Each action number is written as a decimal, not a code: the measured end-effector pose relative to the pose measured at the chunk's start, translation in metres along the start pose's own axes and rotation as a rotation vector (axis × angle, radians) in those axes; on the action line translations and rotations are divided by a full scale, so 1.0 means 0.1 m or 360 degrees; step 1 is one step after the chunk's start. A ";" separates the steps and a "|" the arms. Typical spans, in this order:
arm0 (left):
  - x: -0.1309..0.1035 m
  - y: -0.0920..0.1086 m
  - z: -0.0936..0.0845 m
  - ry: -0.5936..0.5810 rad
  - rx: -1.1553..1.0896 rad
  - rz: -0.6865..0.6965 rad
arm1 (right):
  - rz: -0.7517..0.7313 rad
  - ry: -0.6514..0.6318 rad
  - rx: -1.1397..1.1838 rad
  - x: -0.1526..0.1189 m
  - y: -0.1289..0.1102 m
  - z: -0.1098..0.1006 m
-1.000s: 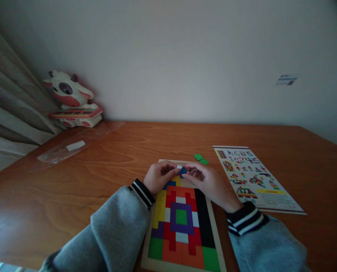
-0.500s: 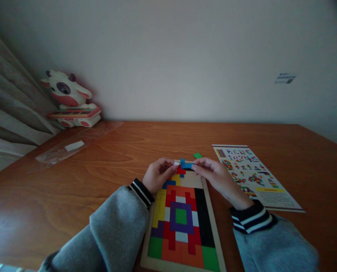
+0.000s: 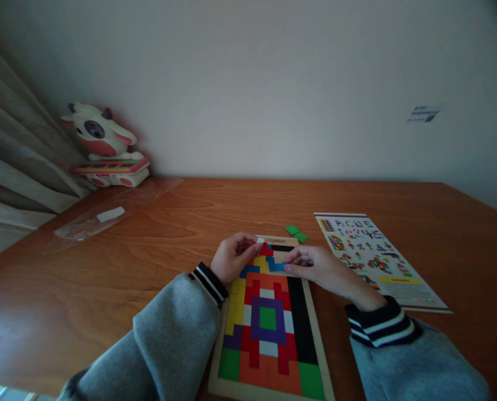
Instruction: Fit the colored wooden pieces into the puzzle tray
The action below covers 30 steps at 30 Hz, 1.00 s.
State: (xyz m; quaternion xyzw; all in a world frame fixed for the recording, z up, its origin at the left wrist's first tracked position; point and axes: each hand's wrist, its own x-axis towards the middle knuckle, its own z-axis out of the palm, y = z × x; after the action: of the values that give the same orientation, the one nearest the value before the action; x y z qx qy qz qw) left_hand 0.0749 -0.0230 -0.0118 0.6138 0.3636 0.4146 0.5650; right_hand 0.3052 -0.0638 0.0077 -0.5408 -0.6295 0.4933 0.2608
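Note:
A wooden puzzle board (image 3: 320, 356) lies lengthwise before me, mostly filled with flat coloured pieces. Pinched in the fingertips of my left hand (image 3: 231, 257) is a small white puzzle piece (image 3: 260, 240), over the board's far left part. My right hand (image 3: 321, 272) grips the right end of an L-shaped blue puzzle piece (image 3: 276, 267) between thumb and fingers. That piece lies low at the bare wood near the far end, beside yellow and red pieces. Whether it sits flat in the board I cannot tell. A black piece (image 3: 282, 248) shows just beyond it.
Two green pieces (image 3: 296, 233) lie on the table past the board's far right corner. To the right is a printed sheet (image 3: 392, 281) of patterns. A clear plastic bag (image 3: 83, 229) and a cow-shaped toy keyboard (image 3: 110, 167) stand at the left, near the curtain.
My right hand has brought the blue piece from above the far edge down and nearer, onto the bare wood. The left hand stays put. A second green piece has come into sight.

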 end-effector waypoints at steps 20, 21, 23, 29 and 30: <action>0.00 0.02 0.02 -0.0050 0.0026 -0.0028 | -0.0292 0.0118 -0.0435 -0.02 -0.06 0.05; -0.01 0.03 0.02 -0.0058 0.0033 -0.0025 | -0.0286 0.0147 -0.0390 -0.02 -0.07 0.06; -0.02 0.03 0.02 -0.0102 0.0032 -0.0014 | -0.0281 0.0214 -0.0296 -0.02 -0.10 0.09; -0.04 0.05 0.04 -0.0208 0.0110 0.0041 | -0.0333 0.0246 -0.0296 -0.01 -0.11 0.08; -0.04 0.05 0.04 -0.0195 0.0148 0.0070 | -0.0320 0.0247 -0.0292 -0.01 -0.10 0.04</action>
State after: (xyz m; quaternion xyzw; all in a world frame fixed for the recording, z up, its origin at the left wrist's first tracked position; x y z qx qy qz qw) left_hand 0.0765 -0.0290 -0.0073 0.6714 0.3335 0.3711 0.5479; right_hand 0.2975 -0.0655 0.0149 -0.5331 -0.7009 0.3616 0.3063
